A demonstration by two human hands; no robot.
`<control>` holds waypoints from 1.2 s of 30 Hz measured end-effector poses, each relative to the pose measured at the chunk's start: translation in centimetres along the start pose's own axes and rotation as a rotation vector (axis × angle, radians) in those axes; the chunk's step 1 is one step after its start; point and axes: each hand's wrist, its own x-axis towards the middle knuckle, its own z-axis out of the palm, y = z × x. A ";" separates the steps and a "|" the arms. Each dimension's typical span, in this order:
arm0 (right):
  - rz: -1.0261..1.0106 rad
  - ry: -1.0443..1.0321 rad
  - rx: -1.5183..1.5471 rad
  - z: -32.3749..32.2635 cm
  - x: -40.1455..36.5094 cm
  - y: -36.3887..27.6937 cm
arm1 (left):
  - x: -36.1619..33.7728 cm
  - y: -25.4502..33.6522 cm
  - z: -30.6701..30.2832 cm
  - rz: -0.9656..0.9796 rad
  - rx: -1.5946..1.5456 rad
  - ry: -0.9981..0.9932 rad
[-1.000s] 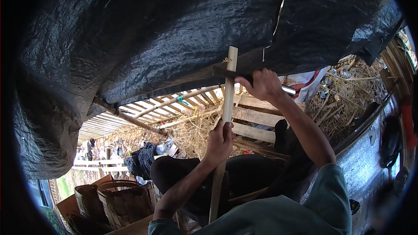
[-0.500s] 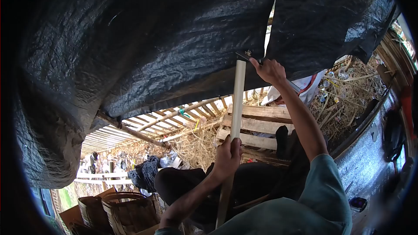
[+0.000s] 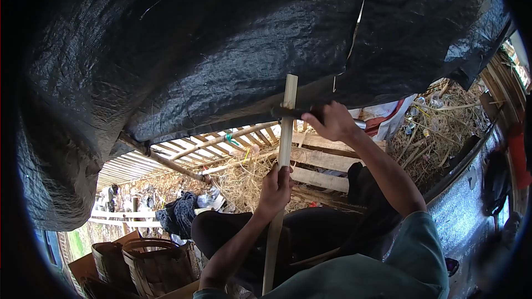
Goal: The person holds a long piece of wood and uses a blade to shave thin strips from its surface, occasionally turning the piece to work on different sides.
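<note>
Bamboo strip (image 3: 285, 138) upright; black tarp (image 3: 221, 50) overhead, pallet (image 3: 324, 179) behind.

A tarp (image 3: 221, 50) is stretching across the upper frame. At centre a stick (image 3: 287, 94) is standing nearly upright, its top reaching the tarp's lower edge. The left hand (image 3: 274, 185) is gripping the stick midway. Above and to its right, the right hand (image 3: 332, 122) is holding a blade (image 3: 287, 112) across the stick. A pallet (image 3: 327, 160) is lying behind the stick. Baskets (image 3: 155, 263) are sitting at lower left.
</note>
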 end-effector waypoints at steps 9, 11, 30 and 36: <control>-0.266 0.016 -0.043 -0.1 -1.6 -4.0 | -0.6 1.2 -0.1 0.031 0.046 -0.007; -0.246 -0.043 -0.013 0.0 -1.7 -4.0 | -0.5 1.0 0.1 0.018 0.052 0.002; -0.062 -0.128 -0.101 -2.1 0.9 -1.7 | 0.0 -0.5 0.8 0.091 0.125 0.018; 0.038 0.130 -0.283 1.3 2.4 1.9 | -1.1 -1.1 0.6 0.151 0.274 0.008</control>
